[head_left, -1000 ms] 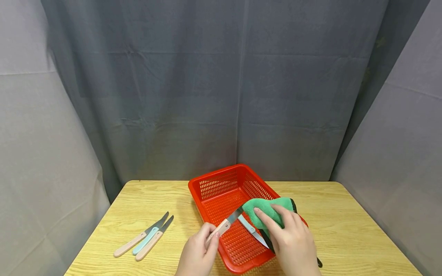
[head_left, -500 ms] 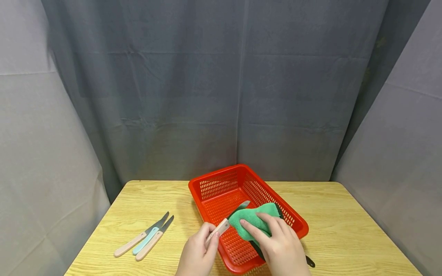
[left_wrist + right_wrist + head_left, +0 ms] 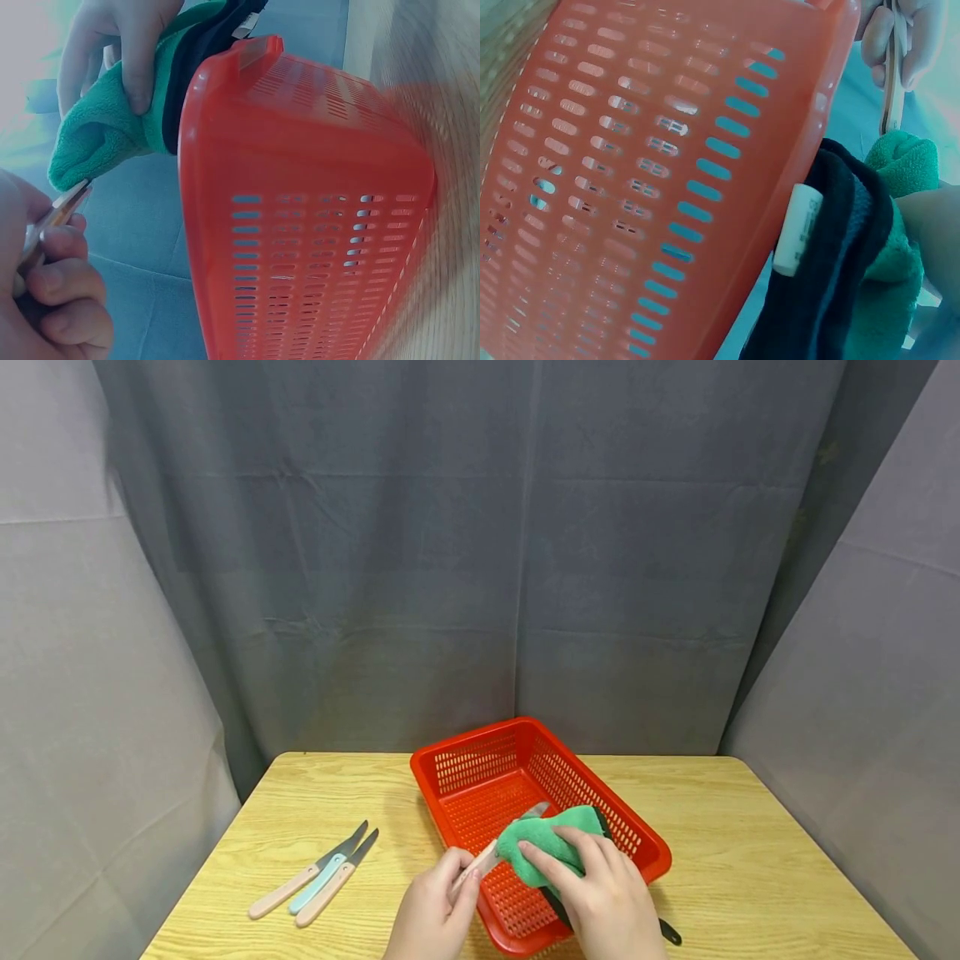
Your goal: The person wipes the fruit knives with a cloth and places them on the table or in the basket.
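Note:
My left hand [image 3: 431,910] grips a table knife by its pale pink handle [image 3: 472,867], the blade angled up and away over the basket. Around the blade near the handle is a green cloth [image 3: 536,843], which my right hand [image 3: 611,893] presses and pinches with thumb and fingers. The blade tip [image 3: 537,810] sticks out past the cloth. Seen from the left wrist, the folded cloth [image 3: 105,127] meets the knife [image 3: 67,202] just beyond my left fingers. The right wrist view shows the cloth's black border with a white label [image 3: 798,229] beside the basket rim.
Below both hands stands a red perforated basket [image 3: 429,777] on the wooden table [image 3: 750,860]. Left of it lie three knives together, two with pink handles [image 3: 283,892] and one with a light blue handle [image 3: 322,883]. A grey curtain hangs behind [image 3: 375,610].
My right hand has slid the cloth from the blade tip down toward the handle, baring the tip. The held knife has rolled slightly. A blue-handled knife seen earlier in the basket is now hidden.

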`<state>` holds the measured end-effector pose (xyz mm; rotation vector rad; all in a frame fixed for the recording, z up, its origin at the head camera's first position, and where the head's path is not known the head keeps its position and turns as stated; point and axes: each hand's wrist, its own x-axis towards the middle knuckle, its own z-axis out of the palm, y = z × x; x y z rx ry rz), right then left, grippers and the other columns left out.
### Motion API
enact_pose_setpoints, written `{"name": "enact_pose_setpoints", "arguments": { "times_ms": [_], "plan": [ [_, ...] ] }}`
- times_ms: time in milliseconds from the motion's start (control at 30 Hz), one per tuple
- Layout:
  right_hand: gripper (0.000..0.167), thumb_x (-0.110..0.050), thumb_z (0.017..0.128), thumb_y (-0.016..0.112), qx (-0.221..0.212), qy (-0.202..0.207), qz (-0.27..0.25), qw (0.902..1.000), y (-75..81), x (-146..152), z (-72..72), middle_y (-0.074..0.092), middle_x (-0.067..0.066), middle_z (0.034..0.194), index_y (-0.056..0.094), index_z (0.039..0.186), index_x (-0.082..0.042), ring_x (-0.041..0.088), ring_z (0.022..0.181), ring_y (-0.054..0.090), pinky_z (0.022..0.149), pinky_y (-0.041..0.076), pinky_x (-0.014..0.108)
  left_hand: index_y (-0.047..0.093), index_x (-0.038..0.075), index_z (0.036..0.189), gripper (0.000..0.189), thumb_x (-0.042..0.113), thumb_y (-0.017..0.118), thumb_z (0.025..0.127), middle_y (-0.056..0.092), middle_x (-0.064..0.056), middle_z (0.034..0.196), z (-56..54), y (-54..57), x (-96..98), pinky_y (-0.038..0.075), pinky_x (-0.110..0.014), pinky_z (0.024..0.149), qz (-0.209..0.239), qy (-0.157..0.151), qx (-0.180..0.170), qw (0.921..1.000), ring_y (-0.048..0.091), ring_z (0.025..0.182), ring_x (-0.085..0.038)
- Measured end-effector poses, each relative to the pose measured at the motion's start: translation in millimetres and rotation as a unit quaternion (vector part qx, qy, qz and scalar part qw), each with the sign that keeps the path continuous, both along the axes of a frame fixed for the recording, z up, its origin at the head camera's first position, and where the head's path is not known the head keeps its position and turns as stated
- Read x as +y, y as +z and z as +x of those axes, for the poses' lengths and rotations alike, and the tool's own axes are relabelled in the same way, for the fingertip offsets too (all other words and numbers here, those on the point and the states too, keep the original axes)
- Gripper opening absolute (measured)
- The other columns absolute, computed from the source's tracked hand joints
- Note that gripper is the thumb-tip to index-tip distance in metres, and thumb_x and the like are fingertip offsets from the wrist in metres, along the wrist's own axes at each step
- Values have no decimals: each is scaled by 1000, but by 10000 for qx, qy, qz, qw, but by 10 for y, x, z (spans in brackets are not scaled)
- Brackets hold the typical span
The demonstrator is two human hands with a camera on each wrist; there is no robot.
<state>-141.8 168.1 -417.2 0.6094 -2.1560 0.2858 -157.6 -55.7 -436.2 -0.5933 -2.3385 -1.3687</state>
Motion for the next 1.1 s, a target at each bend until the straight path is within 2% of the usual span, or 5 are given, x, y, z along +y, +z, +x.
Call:
{"name": "enact_pose_setpoints", "arguments": {
  "times_ms": [133, 267, 933, 1000, 1100],
  "plan": [
    [31, -30, 102, 64, -103, -168, -19, 9998, 13, 40, -8, 67, 12, 120, 69, 131, -38, 31, 100, 65, 72, 60, 47, 63, 22, 95, 14, 9, 68, 96, 45, 18, 65, 12, 3, -1, 36, -15, 48, 46, -41, 192, 9998, 37, 54, 8],
    [82, -3, 61, 96, -175, -352, -32, 9992, 26, 93, -30, 67, 12, 120, 70, 130, -36, 32, 100, 65, 72, 60, 48, 63, 23, 94, 16, 9, 68, 95, 46, 18, 65, 18, 6, 1, 35, -14, 48, 69, -72, 349, 9993, 37, 54, 8],
    [78, 2, 62, 91, 110, -454, -235, 9986, 49, 197, -44, 66, 16, 116, 71, 130, -32, 35, 90, 64, 64, 57, 50, 63, 22, 95, 6, 22, 64, 101, 45, 17, 63, 9, -31, 9, 33, -17, 47, -354, 262, -196, 9988, 35, 51, 6],
    [58, -12, 81, 86, 13, -322, -78, 9995, 48, 163, -30, 66, 16, 118, 69, 132, -33, 35, 94, 65, 67, 59, 50, 63, 22, 95, 6, 22, 63, 101, 45, 17, 63, 7, -30, 12, 34, -17, 48, -359, 273, -211, 9988, 35, 51, 5],
    [30, -34, 107, 53, 54, -159, 40, 9999, 29, 106, -20, 67, 15, 118, 69, 133, -35, 34, 97, 66, 68, 59, 50, 64, 21, 96, 7, 24, 63, 102, 47, 16, 64, 10, -28, 21, 34, -17, 48, -346, 260, -213, 9988, 37, 52, 5]
  ]
}}
